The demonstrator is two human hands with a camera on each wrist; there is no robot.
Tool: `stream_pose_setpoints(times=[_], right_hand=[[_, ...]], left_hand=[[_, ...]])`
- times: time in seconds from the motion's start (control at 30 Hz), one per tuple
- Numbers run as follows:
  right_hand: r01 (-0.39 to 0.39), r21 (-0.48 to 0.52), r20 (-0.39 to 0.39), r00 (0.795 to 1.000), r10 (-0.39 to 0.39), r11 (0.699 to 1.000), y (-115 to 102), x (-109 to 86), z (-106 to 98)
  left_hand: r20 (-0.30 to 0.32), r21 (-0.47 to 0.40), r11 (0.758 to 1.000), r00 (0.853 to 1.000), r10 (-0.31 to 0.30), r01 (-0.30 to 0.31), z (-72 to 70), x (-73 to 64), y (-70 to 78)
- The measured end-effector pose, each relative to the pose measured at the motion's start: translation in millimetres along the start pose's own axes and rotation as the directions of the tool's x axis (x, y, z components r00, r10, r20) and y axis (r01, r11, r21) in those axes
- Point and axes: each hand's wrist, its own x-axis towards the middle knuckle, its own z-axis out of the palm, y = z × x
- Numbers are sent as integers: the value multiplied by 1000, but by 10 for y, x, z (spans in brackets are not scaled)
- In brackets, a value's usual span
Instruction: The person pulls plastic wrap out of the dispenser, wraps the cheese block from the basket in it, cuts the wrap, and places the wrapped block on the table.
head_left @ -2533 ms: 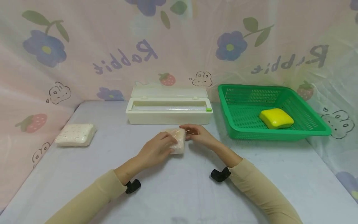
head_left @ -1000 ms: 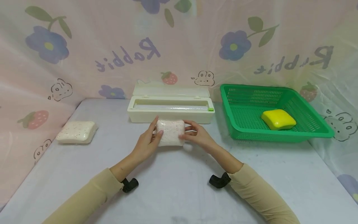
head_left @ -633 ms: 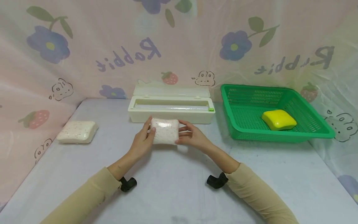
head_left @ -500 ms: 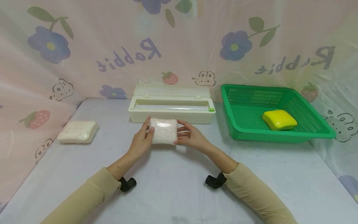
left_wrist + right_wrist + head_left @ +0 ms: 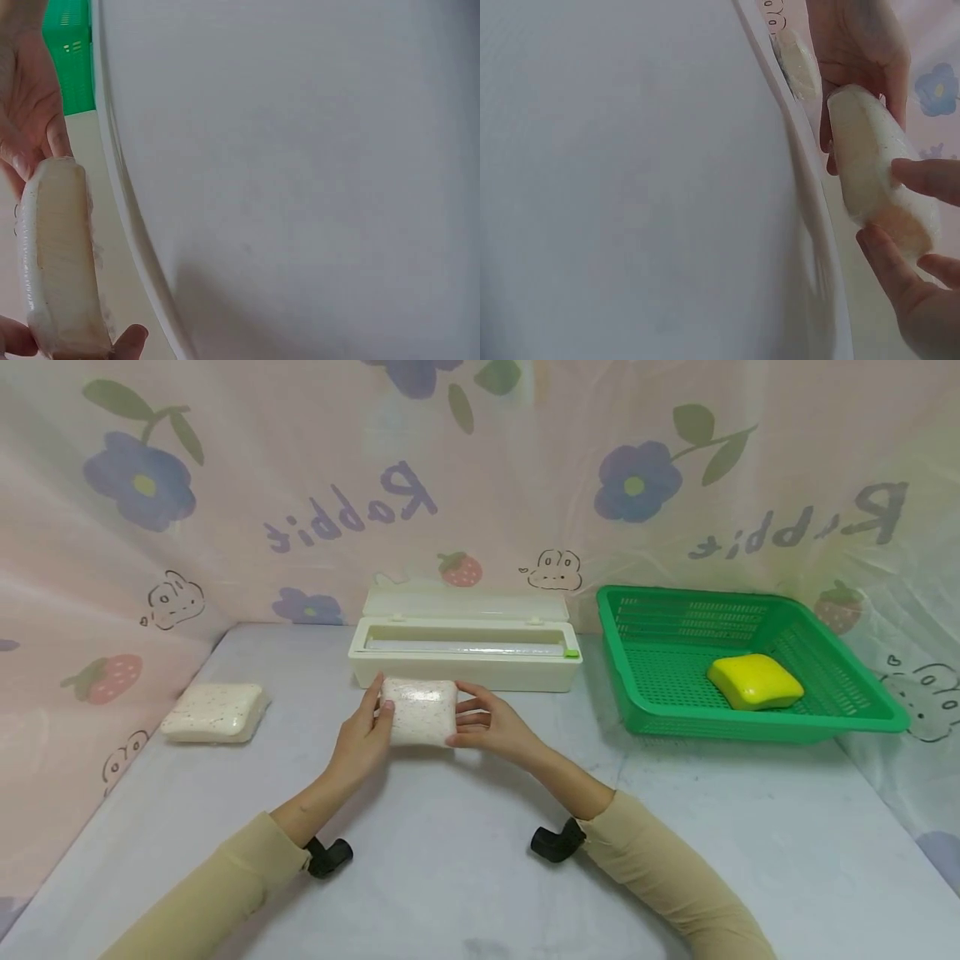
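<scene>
A white, speckled, pillow-shaped block (image 5: pixel 420 712) in clear film is held between both hands, in front of the cling film dispenser (image 5: pixel 463 670). My left hand (image 5: pixel 358 743) pinches its left end, thumb on the near face. At the opposite end my right hand (image 5: pixel 498 728) grips it between thumb and fingers. Film edges cling to the sides of the block (image 5: pixel 64 255) in the left wrist view. From the right wrist, fingertips press on both faces of the block (image 5: pixel 866 150). Its far side is hidden in the head view.
Another speckled white block (image 5: pixel 213 713) lies on the table (image 5: pixel 442 860) at left. A green basket (image 5: pixel 757 724) at right contains a yellow block (image 5: pixel 755 682). The dispenser's lid (image 5: pixel 465 603) stands raised behind its film roll (image 5: pixel 465 648).
The block has been turned so its smooth speckled face shows, and it has moved left. My left hand went from lying over it to holding its left end; the right holds the other end.
</scene>
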Motion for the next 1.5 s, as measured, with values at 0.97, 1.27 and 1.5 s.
stream_pose_setpoints(times=[0.97,1.27,1.5], right_hand=[[-43,-67,4,999,44,997,-20,546,721],[-59,-111,-14,998,58,992,-13,698,946],[-73,-168,-55,996,64,983,-68,828,1096]], left_hand=[[-116,17,990,984,-134,137,-691,-57,-413],[-180,16,980,964,-194,200,-784,-39,-503],[-183,70,962,952,-247,263,-867,52,-547]])
